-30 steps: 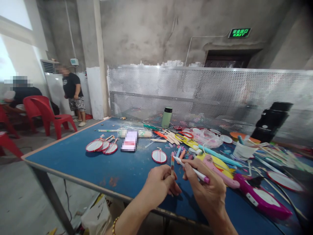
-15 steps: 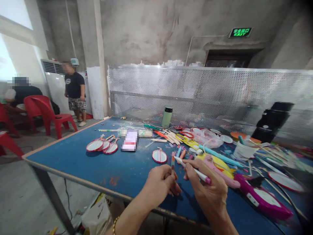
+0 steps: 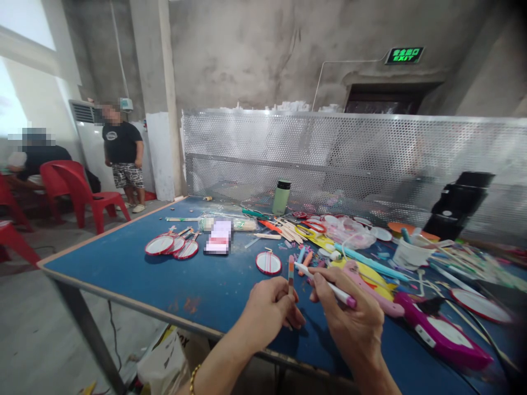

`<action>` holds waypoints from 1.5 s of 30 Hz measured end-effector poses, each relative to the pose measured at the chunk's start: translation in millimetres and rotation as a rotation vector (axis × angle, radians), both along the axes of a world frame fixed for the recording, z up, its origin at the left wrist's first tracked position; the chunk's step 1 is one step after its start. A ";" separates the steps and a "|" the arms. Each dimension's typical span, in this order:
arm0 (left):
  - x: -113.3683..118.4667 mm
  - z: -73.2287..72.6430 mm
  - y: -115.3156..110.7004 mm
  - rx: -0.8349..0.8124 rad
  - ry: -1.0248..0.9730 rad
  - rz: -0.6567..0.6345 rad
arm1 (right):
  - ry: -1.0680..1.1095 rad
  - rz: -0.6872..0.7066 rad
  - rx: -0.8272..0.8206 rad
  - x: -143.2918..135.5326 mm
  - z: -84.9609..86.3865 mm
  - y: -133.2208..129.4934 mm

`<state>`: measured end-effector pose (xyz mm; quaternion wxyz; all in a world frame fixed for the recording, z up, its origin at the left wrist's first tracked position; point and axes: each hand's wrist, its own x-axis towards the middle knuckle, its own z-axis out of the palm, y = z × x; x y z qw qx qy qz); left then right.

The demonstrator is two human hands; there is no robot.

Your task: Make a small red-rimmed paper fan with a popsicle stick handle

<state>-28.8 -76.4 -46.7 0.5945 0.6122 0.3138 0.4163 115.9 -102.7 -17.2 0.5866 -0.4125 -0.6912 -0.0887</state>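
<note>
Near the table's front edge, my left hand (image 3: pixel 274 304) is closed around a thin flat craft stick (image 3: pixel 291 269), held upright with coloured bands on its upper part. My right hand (image 3: pixel 349 307) grips a white marker pen (image 3: pixel 329 285) with a purple end, its tip pointing left at the stick's upper part. Whether the tip touches the stick I cannot tell. Just beyond my left hand lies a round, red-rimmed white disc (image 3: pixel 268 263). Several similar discs on sticks (image 3: pixel 160 244) overlap further left, beside a phone (image 3: pixel 218 238).
A magenta tool (image 3: pixel 447 334) with a cable lies at the right. Behind my hands are scissors (image 3: pixel 304 230), loose wooden sticks (image 3: pixel 288 229), a white cup (image 3: pixel 407 255) and a green bottle (image 3: pixel 281 197). A perforated metal panel (image 3: pixel 263 148) stands along the back. Another person (image 3: pixel 123 142) stands far left.
My hands, the stick and the pen keep nearly the same place; the pen tip has shifted very slightly. The standing person in the background has moved a little to the left.
</note>
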 end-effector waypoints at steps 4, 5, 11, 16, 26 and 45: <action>-1.1 1.8 -0.5 0.005 0.009 0.000 | 0.045 0.024 -0.009 -0.9 1.4 1.5; -1.3 2.6 -0.7 0.005 0.009 0.001 | 0.053 0.030 -0.013 -1.1 1.3 1.8; -0.6 4.9 -1.5 -0.005 0.025 0.002 | 0.054 0.035 -0.026 0.7 -2.2 1.6; -0.8 2.8 -1.6 0.002 0.015 -0.001 | 0.059 0.026 -0.015 0.5 -1.2 2.6; -0.9 4.1 -1.8 -0.011 0.010 -0.005 | 0.055 0.041 -0.034 -0.9 2.1 1.5; -0.7 3.6 -0.2 0.004 0.017 0.000 | 0.044 0.066 -0.059 -0.3 0.5 3.7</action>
